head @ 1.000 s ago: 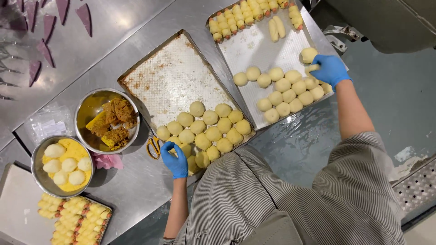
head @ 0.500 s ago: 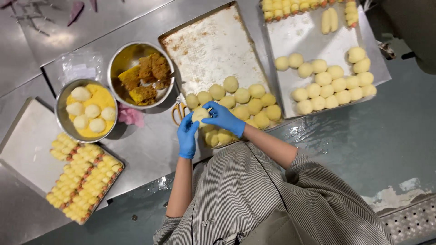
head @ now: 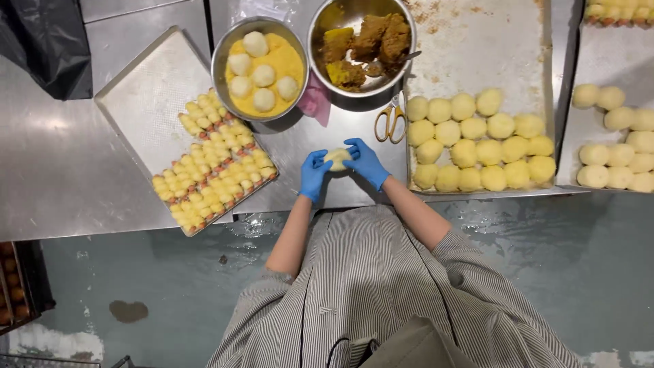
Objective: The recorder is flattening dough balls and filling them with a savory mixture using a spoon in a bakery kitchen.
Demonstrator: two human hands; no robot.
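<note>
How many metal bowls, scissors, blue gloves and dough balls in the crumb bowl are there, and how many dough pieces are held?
Metal bowls: 2
Scissors: 1
Blue gloves: 2, on left hand and right hand
Dough balls in crumb bowl: 5
Dough piece between both hands: 1
Total: 11

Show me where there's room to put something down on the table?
Bare steel lies left of the left tray, beside the black bag, and on that tray's upper half. Around the bowls, scissors and dough ball trays it's crowded.
</note>
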